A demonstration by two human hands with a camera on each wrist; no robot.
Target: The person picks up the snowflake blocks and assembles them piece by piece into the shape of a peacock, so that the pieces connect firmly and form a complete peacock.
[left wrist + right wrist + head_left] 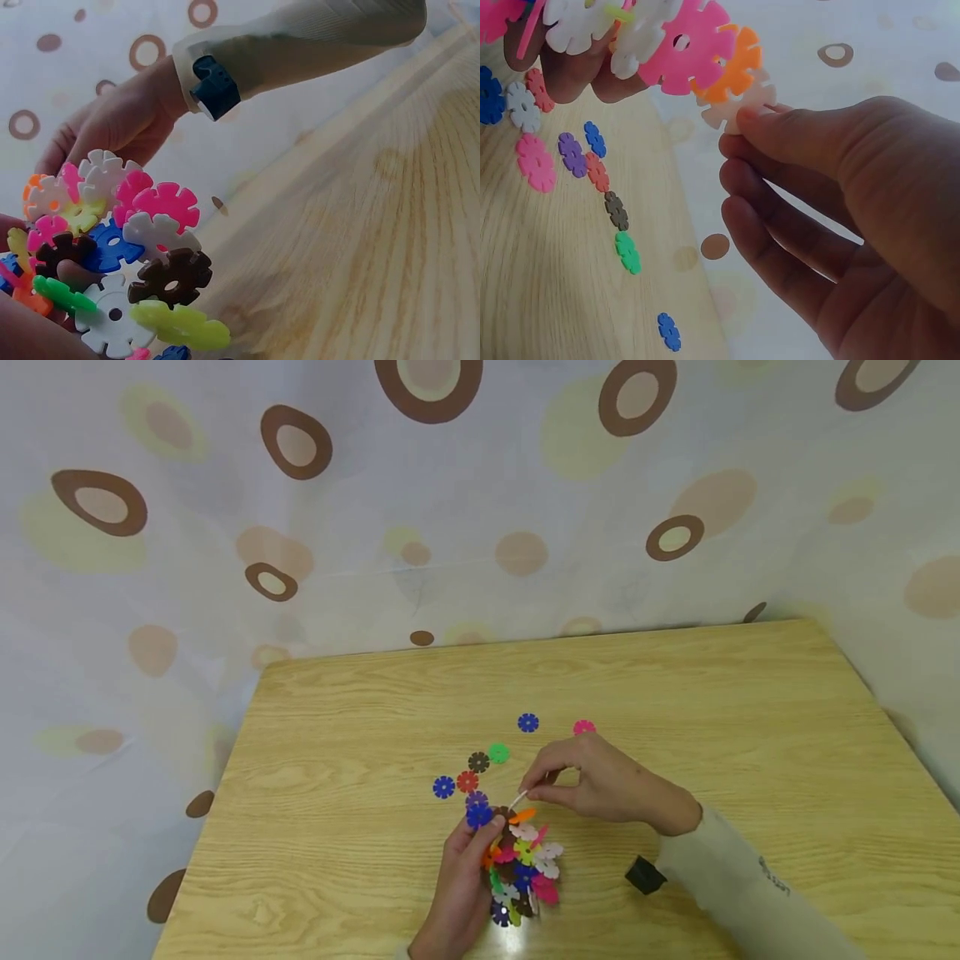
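My left hand (467, 878) grips a cluster of slotted plastic flower discs (114, 244), joined edge to edge in white, pink, yellow, brown, blue, green and orange. In the head view its thumb lies over the upper part of the cluster. At the top, my right hand (596, 779) pinches a white disc (731, 107) between thumb and forefinger. That disc stands edge-on in the head view, right beside the orange disc (736, 64). The other right-hand fingers are loosely bent below it in the right wrist view. The left palm is mostly hidden behind the discs.
Loose discs lie on the wooden table (345, 718) beyond the hands: a blue one (528, 722), a green one (498, 753), a red one (467, 782) and several more. A pink disc (584, 727) sits behind the right hand. A dotted curtain (465, 485) hangs behind the table.
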